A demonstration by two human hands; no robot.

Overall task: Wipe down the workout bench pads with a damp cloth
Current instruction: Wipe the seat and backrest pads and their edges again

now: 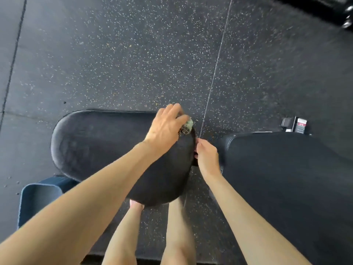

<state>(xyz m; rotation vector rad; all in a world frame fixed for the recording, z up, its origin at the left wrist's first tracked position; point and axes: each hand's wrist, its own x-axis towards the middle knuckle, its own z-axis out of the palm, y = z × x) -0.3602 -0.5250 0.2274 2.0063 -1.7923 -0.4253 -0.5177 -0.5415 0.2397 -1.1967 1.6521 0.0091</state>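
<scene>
The black seat pad (95,142) of the workout bench lies across the middle of the head view, and the larger black back pad (277,178) lies to its right across a narrow gap. My left hand (168,125) holds a small pale green and speckled cloth (188,126) against the seat pad's far right corner, with its fingers curled over the cloth. My right hand (207,159) is at the gap and grips the seat pad's right edge; its fingertips are hidden behind the edge.
A blue bin (38,199) stands on the floor at the lower left, partly under the seat pad. A bench foot with a red and white label (298,125) sits beyond the back pad. Speckled black rubber flooring (133,54) surrounds the bench. My bare legs (177,236) stand below the pad.
</scene>
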